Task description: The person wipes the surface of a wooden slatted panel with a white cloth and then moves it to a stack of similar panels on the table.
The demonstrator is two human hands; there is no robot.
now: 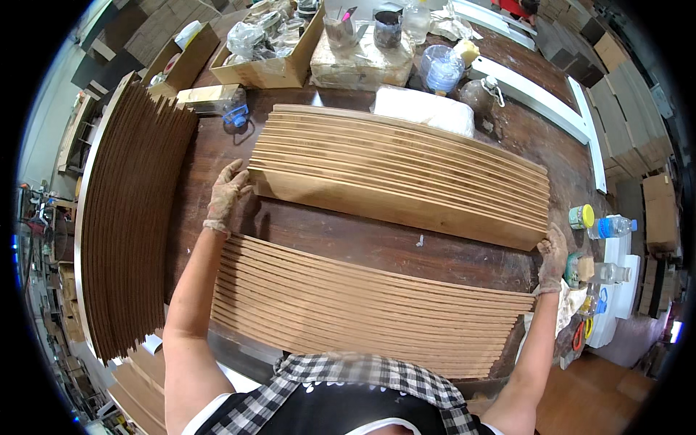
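Both my hands wear stained work gloves. A row of light wooden boards [406,148] stands on edge across the table, packed side by side. The nearest, a wooden board [391,210], shows its broad face toward me. My left hand [229,194] has its fingers at this board's left end. At the right end, my right hand [553,255] grips the corner, its far fingers partly hidden. Closer to my body lies a second set of wooden boards [362,308], several in parallel, between my forearms.
A tall row of dark-edged boards [127,217] stands along the left. Beyond the boards are a cardboard box [264,72] of wrapped items, a white block [424,109] and cups. Bottles [612,227], jars and scissors [578,337] line the right edge.
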